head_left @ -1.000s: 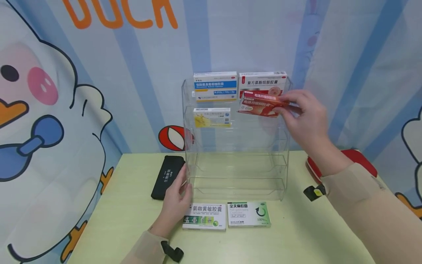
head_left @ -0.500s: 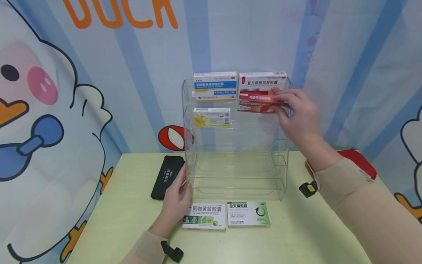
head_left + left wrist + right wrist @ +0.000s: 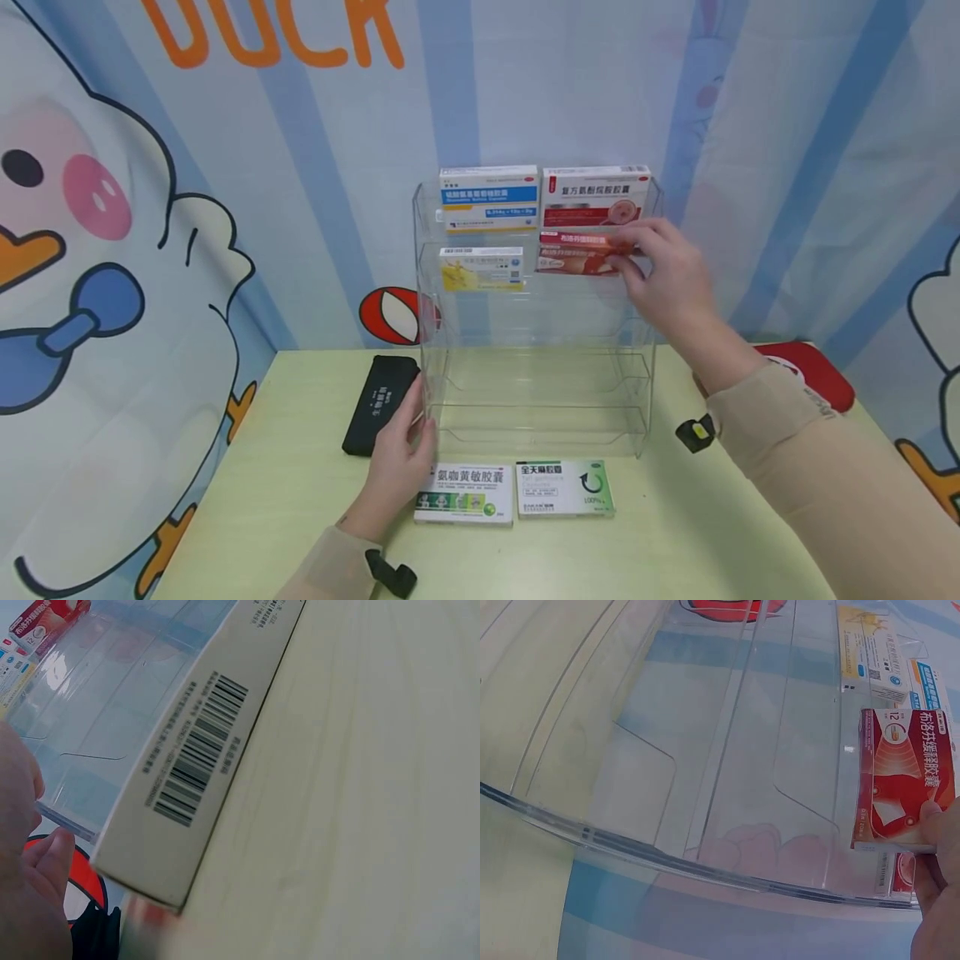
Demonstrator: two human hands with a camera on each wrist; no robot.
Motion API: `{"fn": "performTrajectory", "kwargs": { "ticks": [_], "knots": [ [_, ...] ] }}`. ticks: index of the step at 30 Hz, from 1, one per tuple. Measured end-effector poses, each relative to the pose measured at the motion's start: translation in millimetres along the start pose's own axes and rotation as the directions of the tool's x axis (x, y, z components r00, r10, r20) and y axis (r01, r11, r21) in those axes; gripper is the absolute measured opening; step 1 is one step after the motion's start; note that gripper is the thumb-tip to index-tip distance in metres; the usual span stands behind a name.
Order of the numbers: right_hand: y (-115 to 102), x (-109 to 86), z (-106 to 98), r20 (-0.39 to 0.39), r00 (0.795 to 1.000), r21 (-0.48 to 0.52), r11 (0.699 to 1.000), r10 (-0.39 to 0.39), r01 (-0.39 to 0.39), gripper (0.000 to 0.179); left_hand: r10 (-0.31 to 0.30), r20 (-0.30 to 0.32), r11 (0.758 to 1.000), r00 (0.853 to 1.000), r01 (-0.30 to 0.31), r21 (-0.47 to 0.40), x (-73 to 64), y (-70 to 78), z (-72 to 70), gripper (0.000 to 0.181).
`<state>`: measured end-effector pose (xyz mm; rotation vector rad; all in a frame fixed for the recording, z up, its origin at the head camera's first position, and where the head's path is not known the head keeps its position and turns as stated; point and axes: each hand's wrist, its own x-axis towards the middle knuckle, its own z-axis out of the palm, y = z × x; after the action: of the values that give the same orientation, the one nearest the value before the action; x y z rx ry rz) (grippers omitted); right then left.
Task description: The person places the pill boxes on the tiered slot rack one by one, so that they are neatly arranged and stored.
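Observation:
My right hand [image 3: 671, 279] pinches a red medicine box [image 3: 572, 254] by its right end, thumb in front. The box is at the second tier of a clear acrylic display rack [image 3: 540, 417], just below a white-and-red box [image 3: 596, 196] in the top tier. In the right wrist view the red box's printed front [image 3: 900, 772] faces the camera, thumb on its lower corner. Down at the rack's lower left side, my left hand [image 3: 401, 458] grips the edge between thumb and fingers. A white-and-green box [image 3: 465, 496] lies flat beside that hand.
Top left in the rack stands a blue-and-white box [image 3: 487, 200], with a yellow-and-white box [image 3: 482, 269] below it. Another green-and-white box [image 3: 565, 490] lies on the table in front. A black pouch [image 3: 380, 406] is left of the rack, a red case [image 3: 810, 375] to its right.
The right hand has brought the red box left and then down, from in front of the top tier to the second tier, levelling its tilt. The left hand has stayed on the rack.

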<state>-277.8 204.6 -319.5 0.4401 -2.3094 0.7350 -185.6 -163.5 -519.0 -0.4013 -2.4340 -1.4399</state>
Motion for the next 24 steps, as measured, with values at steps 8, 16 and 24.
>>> {"fn": "performTrajectory", "kwargs": {
  "ticks": [8, 16, 24],
  "knots": [
    [-1.4, -1.6, 2.9, 0.076, 0.996, -0.019, 0.999, 0.052, -0.050, 0.027, -0.010, 0.004, 1.000, 1.000, 0.010, 0.008, -0.6, 0.1, -0.8, 0.074],
    [-7.0, -0.1, 0.3, 0.133, 0.986, -0.031, 0.995, 0.098, -0.094, 0.028, -0.025, 0.013, 1.000, 1.000, 0.025, -0.009, 0.2, 2.4, -0.7, 0.075],
    [-10.2, 1.6, -1.3, 0.175, 0.973, -0.041, 0.988, 0.152, -0.147, 0.030, -0.025, 0.008, 1.000, 1.000, 0.025, -0.003, -0.1, 3.2, -0.1, 0.076]
  ]
}}
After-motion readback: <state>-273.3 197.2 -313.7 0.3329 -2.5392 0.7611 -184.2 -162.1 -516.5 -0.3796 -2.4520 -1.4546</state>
